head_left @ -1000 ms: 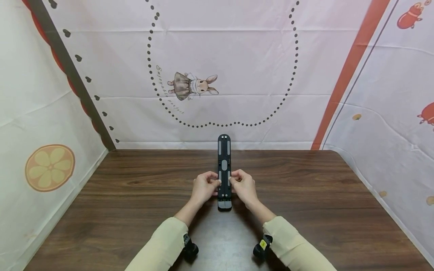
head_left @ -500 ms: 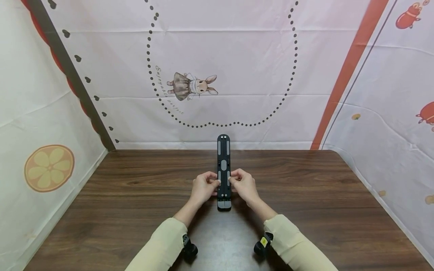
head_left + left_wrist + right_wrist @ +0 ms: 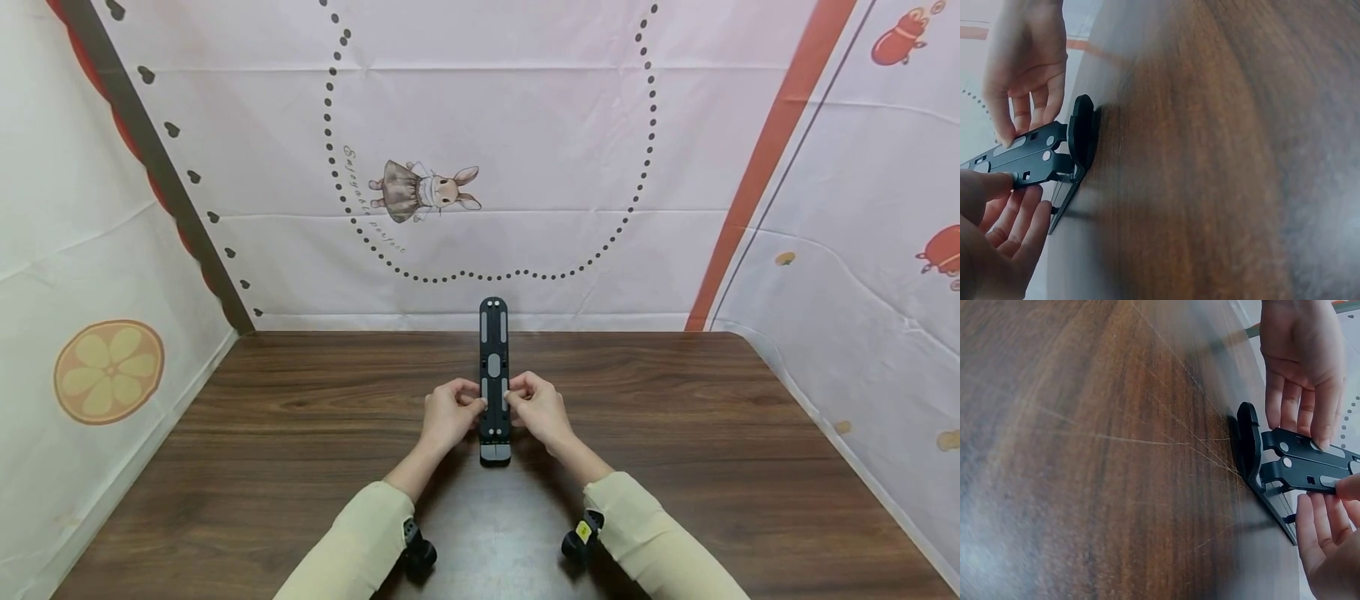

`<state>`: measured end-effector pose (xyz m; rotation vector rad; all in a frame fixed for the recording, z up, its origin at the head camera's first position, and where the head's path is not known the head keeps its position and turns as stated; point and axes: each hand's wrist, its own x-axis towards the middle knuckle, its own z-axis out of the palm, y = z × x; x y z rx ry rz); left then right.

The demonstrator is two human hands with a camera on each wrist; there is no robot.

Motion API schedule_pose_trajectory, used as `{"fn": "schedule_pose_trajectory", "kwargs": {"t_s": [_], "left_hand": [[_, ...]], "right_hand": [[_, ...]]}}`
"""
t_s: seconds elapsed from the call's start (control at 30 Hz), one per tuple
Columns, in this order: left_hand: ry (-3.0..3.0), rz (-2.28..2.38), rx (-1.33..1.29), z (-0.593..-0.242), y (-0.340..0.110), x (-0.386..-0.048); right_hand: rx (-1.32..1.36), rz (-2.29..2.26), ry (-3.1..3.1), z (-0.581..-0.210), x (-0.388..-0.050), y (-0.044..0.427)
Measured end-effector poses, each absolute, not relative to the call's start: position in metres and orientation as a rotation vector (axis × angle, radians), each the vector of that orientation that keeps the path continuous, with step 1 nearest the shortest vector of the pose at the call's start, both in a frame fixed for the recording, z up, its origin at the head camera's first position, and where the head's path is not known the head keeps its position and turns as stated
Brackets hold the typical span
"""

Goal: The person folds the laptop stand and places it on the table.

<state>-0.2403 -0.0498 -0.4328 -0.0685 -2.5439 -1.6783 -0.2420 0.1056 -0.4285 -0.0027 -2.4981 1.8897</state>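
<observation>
A narrow black folding stand (image 3: 494, 333) with grey pads stands near the middle of the table, its front lip toward the person. My left hand (image 3: 448, 414) pinches its left edge between thumb and fingers, and my right hand (image 3: 542, 410) pinches the right edge at about the same height. In the left wrist view, the stand (image 3: 1029, 159) slopes up from hooked ends, with a thin strut beneath it touching the table. The right wrist view shows the two long bars of the stand (image 3: 1310, 464) side by side, thumbs on top and fingers underneath.
The dark wooden table (image 3: 300, 375) reaches back to a printed cloth (image 3: 525, 167) hung behind it, and similar cloth covers both sides. Small black cameras (image 3: 418, 554) are strapped at both wrists.
</observation>
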Motion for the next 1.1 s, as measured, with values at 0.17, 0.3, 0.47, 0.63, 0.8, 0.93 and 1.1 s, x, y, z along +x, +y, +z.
{"fn": "schedule_pose_trajectory", "kwargs": {"t_s": [0.17, 0.3, 0.47, 0.63, 0.8, 0.93, 1.1], "left_hand": [[-2.605, -1.576, -0.059, -0.431, -0.05, -0.239], [-2.65, -1.473, -0.071, -0.431, -0.05, -0.235], [-2.687, -1.38, -0.12, -0.429, -0.051, -0.225], [-2.731, -1.305, -0.178, -0.43, -0.053, -0.216], [-2.812, -1.264, -0.176, -0.43, -0.054, -0.207], [-2.884, -1.184, -0.174, -0.429, -0.053, -0.201], [-2.943, -1.057, -0.163, -0.426, -0.05, -0.195]], "right_hand": [[0.007, 1.894, -2.494, -0.429, -0.241, 0.106], [0.009, 1.885, -2.5, -0.429, -0.241, 0.106], [0.001, 1.899, -2.503, -0.43, -0.241, 0.106], [0.01, 1.897, -2.506, -0.43, -0.24, 0.107], [0.019, 1.895, -2.501, -0.429, -0.24, 0.107], [0.009, 1.911, -2.5, -0.428, -0.24, 0.107], [0.006, 1.923, -2.5, -0.428, -0.24, 0.107]]}}
